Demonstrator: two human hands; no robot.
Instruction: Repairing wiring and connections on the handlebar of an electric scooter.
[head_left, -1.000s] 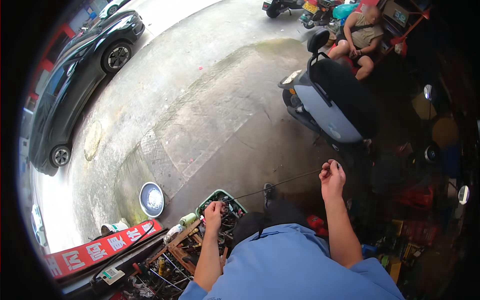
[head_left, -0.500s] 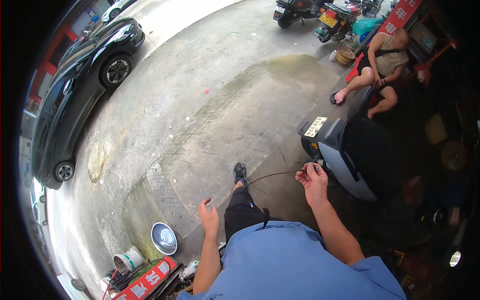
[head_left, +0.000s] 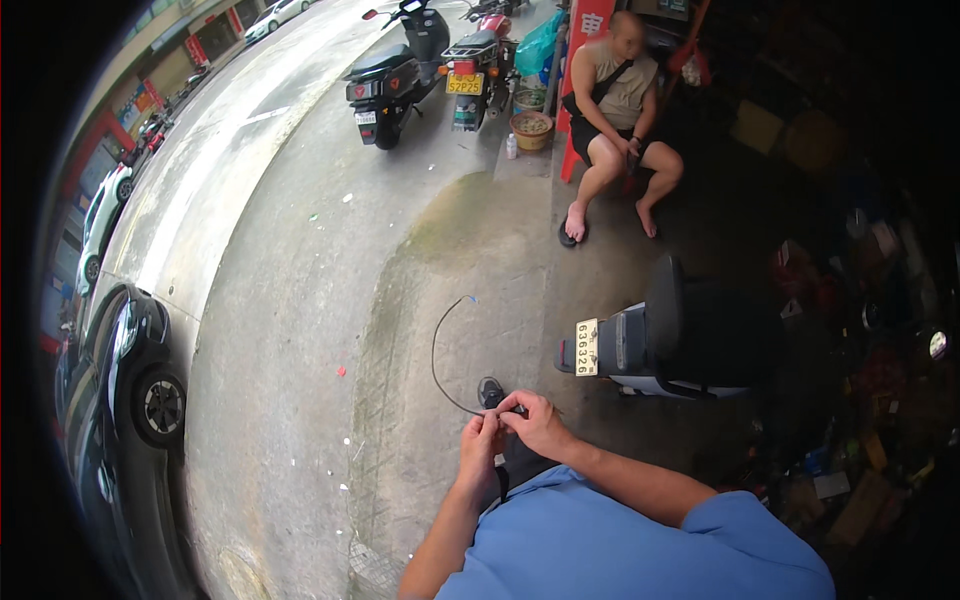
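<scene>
A thin black cable runs out from my fingers and bends in a wide arc to the left and away, its far tip bluish. My left hand pinches it near the end, thumb against fingers. Right beside it, my right hand is closed on the same end of the cable, fingertips nearly touching those of the left. What lies right between the fingertips is too small to make out. Below the hands shows my dark shoe on the concrete.
A scooter stands close on the right. Beyond it a person sits by a red board. Parked motorbikes and a basket are at the back; a dark car stands at left. Clutter fills the dark right side.
My left hand, open and apart before, has come over to the right hand and closed on the cable. The view has turned right, and the cable now arcs away from me.
</scene>
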